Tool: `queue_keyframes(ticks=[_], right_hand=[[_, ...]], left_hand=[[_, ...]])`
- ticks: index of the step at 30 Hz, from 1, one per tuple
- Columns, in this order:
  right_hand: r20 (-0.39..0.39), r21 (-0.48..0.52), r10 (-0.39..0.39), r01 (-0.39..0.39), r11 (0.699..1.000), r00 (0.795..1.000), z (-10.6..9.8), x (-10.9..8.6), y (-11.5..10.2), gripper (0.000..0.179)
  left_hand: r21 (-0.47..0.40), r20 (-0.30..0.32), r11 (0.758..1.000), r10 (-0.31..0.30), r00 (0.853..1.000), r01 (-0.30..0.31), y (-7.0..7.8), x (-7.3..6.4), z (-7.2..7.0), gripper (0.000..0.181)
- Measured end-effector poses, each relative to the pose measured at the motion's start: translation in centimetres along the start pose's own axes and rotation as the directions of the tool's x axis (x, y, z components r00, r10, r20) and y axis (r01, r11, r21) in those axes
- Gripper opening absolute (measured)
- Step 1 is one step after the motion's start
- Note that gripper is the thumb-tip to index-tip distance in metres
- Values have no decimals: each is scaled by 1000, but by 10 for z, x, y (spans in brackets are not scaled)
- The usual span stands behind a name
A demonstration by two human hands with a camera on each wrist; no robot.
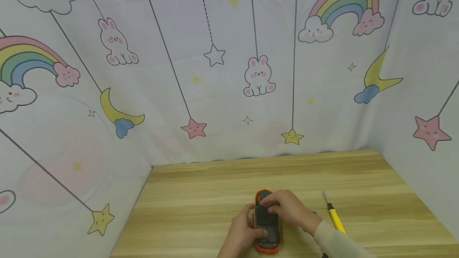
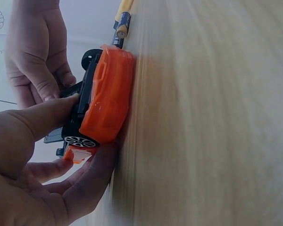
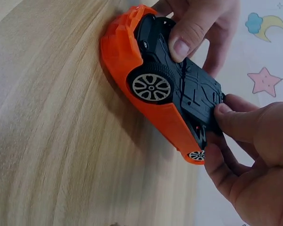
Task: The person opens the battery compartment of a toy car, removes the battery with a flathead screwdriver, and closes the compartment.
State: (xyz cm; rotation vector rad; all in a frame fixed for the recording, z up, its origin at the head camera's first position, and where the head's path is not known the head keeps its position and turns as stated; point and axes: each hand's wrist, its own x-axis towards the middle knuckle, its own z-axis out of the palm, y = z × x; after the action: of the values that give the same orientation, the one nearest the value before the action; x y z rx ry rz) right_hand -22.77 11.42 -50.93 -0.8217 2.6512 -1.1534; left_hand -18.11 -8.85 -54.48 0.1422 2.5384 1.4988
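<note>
An orange toy car (image 3: 160, 120) lies upside down on the table, its black underside and wheels facing up. My left hand (image 1: 242, 230) grips the car along its side, the thumb (image 3: 181, 47) pressing on the underside near one end. At the far end, my right hand (image 1: 288, 209) pinches the edge of a black panel (image 3: 198, 96) on the underside. The panel looks tilted up from the chassis in the right wrist view. Fingers hide part of the panel's far edge, so I cannot tell whether it is fully detached.
Right of the car lies a yellow-handled screwdriver (image 1: 335, 217), its shaft pointing away. A blue and orange battery (image 2: 123, 24) lies beyond the car in the left wrist view. Printed cloth walls (image 1: 229, 102) enclose the wooden table (image 1: 201, 194) at the back and sides.
</note>
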Motion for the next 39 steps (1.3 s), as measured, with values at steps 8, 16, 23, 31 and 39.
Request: queue_keyframes(ticks=[8,16,23,31,39], right_hand=[[-9,-224,-72,68,972,997,2,0,-5,27],[-47,-388,-98,72,919,994,10,2,-10,18],[-63,-426,-129,91,900,990,19,-2,-10,7],[-8,-629,-216,163,760,976,23,-8,-11,22],[-228,-168,39,-79,983,973,16,-15,-1,26]], left_hand=[[19,-2,1000,10,1000,-10,1,0,0,79],[16,-13,1000,21,1000,-21,3,1,0,79],[5,-3,1000,23,1000,-23,2,0,0,80],[-29,16,1000,8,1000,-7,3,2,1,80],[-39,24,999,-19,1000,20,4,0,-1,78]])
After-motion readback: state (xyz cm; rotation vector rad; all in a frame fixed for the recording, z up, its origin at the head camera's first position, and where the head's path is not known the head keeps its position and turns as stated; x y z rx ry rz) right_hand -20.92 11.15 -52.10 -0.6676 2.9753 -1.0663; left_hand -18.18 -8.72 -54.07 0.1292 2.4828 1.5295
